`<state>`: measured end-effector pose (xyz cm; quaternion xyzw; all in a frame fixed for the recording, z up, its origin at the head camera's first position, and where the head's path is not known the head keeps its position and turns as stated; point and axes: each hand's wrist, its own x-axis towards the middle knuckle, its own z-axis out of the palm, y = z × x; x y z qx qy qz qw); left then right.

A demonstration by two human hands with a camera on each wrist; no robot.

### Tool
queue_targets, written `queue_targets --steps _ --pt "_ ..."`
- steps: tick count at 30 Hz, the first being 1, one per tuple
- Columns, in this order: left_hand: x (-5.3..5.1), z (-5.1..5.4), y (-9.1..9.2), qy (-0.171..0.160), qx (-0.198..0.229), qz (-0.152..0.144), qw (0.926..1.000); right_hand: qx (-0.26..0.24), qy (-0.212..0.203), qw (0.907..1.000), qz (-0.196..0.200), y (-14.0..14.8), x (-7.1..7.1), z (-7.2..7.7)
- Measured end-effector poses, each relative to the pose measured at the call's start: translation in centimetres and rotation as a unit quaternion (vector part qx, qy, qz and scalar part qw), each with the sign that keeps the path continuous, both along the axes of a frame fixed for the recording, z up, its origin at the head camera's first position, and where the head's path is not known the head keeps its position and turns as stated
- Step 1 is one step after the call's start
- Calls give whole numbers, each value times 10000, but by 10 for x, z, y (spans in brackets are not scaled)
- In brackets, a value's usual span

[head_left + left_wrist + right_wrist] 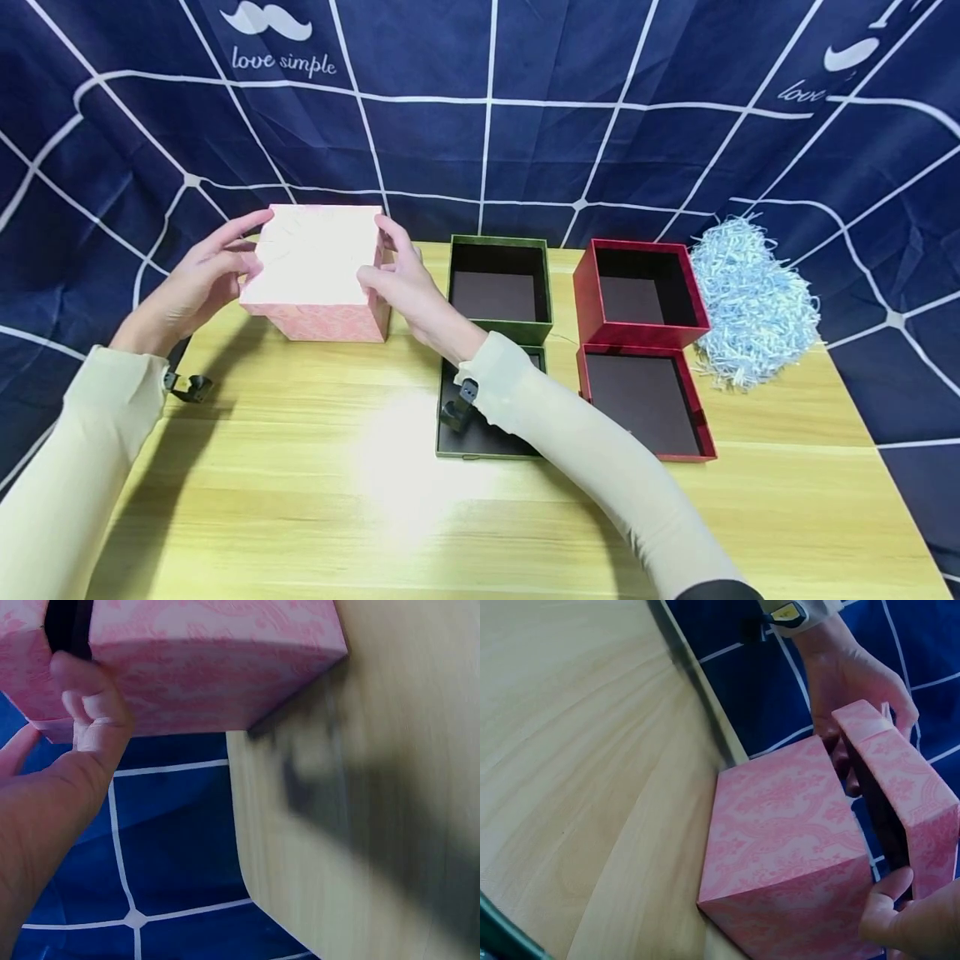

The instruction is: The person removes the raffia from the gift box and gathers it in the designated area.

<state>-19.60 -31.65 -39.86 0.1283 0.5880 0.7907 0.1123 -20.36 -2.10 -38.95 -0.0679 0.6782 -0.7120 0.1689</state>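
A pink patterned box stands at the back left of the table. Its lid sits apart from the body, with a dark gap between them in both wrist views. My left hand grips the lid's left side, fingers at the rim. On the opposite side, my right hand pinches the lid's edge, its thumb at the gap in the right wrist view. Glare washes out the lid's top in the head view. The inside of the pink box is hidden.
An open green box stands right of the pink one, its lid in front, partly behind my right sleeve. Further right are an open red box, its lid and a pile of light-blue shredded paper. Dark blue cloth surrounds the wooden table.
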Motion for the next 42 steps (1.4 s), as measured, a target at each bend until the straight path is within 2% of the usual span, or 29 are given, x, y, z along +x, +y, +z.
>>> queue_targets --steps 2,5,15,19,27,30,34,37,42 --pt "2 3 2 -78 334 3 9994 -71 -57 10000 29 1 2 2" --pt "5 7 5 -191 564 144 9981 -249 -147 9996 26 3 6 4" --pt "25 12 16 -13 461 987 9940 -710 -151 9972 -169 11 19 2" --pt "32 12 17 -58 325 1070 9937 -733 -184 9967 -286 14 19 -2" --pt "45 7 15 89 627 1035 9926 -514 -222 9984 -64 21 24 -7" --pt "49 7 16 -13 747 1150 9906 -669 -300 9973 53 24 28 -7" --pt "54 10 15 -343 812 1359 9868 -851 -396 9955 144 29 33 -7" --pt "58 12 12 -559 807 1354 9859 -923 -418 9947 180 31 34 -7" --pt "65 14 7 -815 559 1262 9871 -1141 -542 9917 244 33 36 -7"
